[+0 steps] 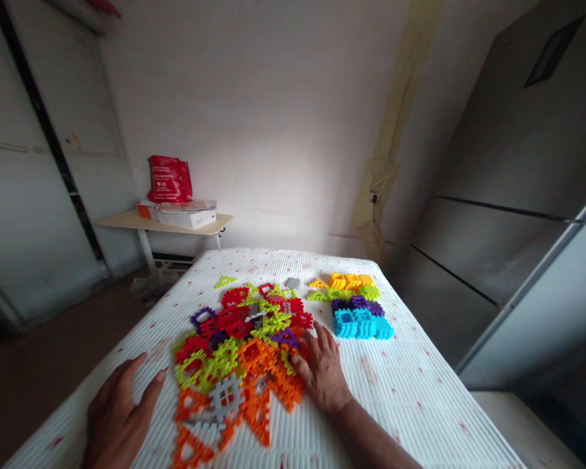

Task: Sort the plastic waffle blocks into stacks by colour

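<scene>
Pieces of many colours lie heaped. The right hand touches them at the edge; the left hand is near — both grips parted.

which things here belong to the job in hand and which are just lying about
Job in hand:
mixed pile of plastic pieces, with the right hand at its edge
pieces grouped by colour

Lying about:
red bag
white box
</scene>
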A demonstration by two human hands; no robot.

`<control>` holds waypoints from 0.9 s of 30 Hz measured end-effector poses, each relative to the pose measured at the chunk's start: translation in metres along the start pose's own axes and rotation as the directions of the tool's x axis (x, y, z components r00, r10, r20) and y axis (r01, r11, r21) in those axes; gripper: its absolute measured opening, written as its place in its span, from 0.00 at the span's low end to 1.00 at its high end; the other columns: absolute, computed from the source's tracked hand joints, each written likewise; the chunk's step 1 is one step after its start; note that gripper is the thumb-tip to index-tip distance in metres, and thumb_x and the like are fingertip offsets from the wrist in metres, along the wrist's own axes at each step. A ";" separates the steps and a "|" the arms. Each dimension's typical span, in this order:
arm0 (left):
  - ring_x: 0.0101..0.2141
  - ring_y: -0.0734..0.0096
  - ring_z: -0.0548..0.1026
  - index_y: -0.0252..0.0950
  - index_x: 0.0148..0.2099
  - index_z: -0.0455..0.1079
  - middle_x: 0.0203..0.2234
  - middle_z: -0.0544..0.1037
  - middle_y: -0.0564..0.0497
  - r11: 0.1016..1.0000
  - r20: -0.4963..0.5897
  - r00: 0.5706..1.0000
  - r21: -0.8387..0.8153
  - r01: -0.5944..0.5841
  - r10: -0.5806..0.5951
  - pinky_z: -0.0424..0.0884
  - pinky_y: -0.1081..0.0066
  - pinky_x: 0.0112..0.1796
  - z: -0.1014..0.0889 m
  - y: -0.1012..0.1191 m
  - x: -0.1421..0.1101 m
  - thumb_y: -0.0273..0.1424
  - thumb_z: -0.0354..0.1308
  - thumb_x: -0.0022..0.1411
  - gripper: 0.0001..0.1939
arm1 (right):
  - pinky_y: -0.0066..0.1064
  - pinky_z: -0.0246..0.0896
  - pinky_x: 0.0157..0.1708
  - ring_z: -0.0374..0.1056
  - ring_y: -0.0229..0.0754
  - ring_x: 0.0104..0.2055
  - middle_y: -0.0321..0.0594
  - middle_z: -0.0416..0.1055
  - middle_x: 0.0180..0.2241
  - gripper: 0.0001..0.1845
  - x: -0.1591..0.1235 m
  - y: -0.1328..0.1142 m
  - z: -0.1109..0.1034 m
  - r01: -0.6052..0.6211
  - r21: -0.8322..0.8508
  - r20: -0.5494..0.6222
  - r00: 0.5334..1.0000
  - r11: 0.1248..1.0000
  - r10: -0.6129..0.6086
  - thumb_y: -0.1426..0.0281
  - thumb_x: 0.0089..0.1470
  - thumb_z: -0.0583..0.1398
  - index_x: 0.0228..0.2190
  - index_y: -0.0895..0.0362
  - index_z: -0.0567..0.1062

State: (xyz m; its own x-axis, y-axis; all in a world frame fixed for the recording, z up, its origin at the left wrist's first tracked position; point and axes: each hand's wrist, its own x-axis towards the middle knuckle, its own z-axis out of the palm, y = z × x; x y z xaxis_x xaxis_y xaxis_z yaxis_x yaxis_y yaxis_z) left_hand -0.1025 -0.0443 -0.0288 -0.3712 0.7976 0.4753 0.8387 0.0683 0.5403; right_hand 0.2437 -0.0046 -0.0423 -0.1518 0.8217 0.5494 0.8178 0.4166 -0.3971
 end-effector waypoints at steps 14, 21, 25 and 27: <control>0.56 0.52 0.65 0.42 0.56 0.61 0.56 0.67 0.43 0.698 0.350 0.922 -0.619 0.359 -0.163 0.61 0.53 0.56 0.018 0.019 -0.016 0.44 0.55 0.57 0.26 | 0.42 0.61 0.54 0.59 0.49 0.57 0.49 0.61 0.56 0.23 -0.001 -0.005 -0.005 0.092 0.151 0.060 0.993 0.984 -0.102 0.61 0.61 0.51 0.55 0.55 0.64; 0.51 0.53 0.72 0.42 0.52 0.65 0.51 0.73 0.45 0.805 0.298 0.941 -0.513 0.298 -0.159 0.67 0.52 0.51 0.016 0.014 -0.017 0.45 0.51 0.59 0.21 | 0.38 0.63 0.53 0.62 0.45 0.56 0.46 0.66 0.52 0.19 0.004 -0.005 -0.012 0.093 0.233 0.011 0.995 0.968 -0.099 0.63 0.62 0.49 0.52 0.53 0.67; 0.48 0.55 0.73 0.44 0.46 0.69 0.46 0.75 0.48 0.938 0.108 0.994 -0.346 0.029 0.009 0.67 0.51 0.51 0.009 0.013 -0.014 0.41 0.50 0.60 0.15 | 0.37 0.65 0.51 0.63 0.45 0.54 0.46 0.68 0.50 0.18 0.006 -0.003 -0.009 0.082 0.272 -0.016 0.997 0.959 -0.081 0.63 0.62 0.49 0.50 0.53 0.69; 0.44 0.58 0.75 0.45 0.42 0.72 0.41 0.77 0.50 0.935 0.043 0.976 -0.300 -0.191 0.213 0.70 0.56 0.47 0.007 0.019 -0.007 0.39 0.52 0.58 0.12 | 0.36 0.67 0.49 0.66 0.45 0.52 0.46 0.69 0.49 0.17 0.006 -0.002 -0.008 0.049 0.314 -0.021 0.999 0.948 -0.044 0.62 0.62 0.50 0.48 0.53 0.70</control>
State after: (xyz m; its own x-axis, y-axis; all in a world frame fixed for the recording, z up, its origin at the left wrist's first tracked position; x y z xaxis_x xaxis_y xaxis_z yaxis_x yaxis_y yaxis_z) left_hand -0.0809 -0.0442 -0.0266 -0.1668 0.8189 0.5491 0.7353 -0.2677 0.6226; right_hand 0.2451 -0.0034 -0.0320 -0.1759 0.7939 0.5821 0.5936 0.5573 -0.5806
